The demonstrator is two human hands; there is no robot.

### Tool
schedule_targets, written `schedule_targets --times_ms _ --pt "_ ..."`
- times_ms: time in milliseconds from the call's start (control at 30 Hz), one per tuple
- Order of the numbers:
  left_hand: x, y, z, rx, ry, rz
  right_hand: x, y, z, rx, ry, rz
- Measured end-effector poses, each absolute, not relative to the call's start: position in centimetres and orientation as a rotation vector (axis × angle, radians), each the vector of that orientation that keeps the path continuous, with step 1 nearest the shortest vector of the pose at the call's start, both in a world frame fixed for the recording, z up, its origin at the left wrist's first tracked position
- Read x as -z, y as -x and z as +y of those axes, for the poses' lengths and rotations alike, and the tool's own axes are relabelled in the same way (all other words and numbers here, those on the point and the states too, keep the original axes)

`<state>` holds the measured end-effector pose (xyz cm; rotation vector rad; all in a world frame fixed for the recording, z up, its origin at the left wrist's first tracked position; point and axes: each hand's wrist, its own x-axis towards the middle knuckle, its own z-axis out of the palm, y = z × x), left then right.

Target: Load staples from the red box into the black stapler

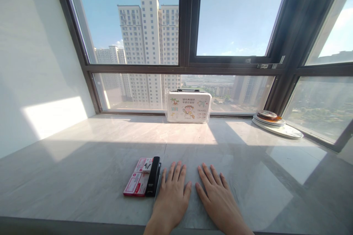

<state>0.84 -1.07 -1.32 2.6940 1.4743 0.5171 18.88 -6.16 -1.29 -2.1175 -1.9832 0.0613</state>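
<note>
Both hands rest palm down on the grey marble-look sill, side by side with a gap between the thumbs. My left hand (173, 194) lies flat with its fingers extended and holds nothing. Close to its left side is a black stapler (153, 178), lying lengthwise away from me. Against the stapler's left side sit small red-and-white boxes, one (143, 165) farther back with a staple picture on it, others (135, 183) nearer. My right hand (216, 194) is also flat, fingers a little spread, with nothing in it.
A white case (189, 107) with cartoon prints and a dark handle stands upright against the window. In the back right corner is a stack of plates (271, 121). A white wall (35, 62) bounds the left side. The sill's front edge (68, 221) runs near me.
</note>
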Motion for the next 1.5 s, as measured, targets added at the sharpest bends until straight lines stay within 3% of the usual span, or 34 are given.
schedule_targets --times_ms 900,1267,1400,1500 --pt "1.3 -0.4 -1.1 -0.580 -2.668 1.447 0.8 -18.3 -6.4 -0.048 2.131 -1.962" --pt "1.3 -0.5 -0.3 -0.554 -2.736 1.450 -0.9 -18.3 -5.2 -0.263 2.157 -1.833" --pt "2.2 -0.8 0.2 -0.477 -2.749 1.405 -4.0 -14.6 -3.0 -0.482 1.898 -1.800" --pt "3.9 -0.7 -0.8 -0.401 -2.721 1.370 -5.7 -10.0 -0.6 -0.469 1.681 -1.836"
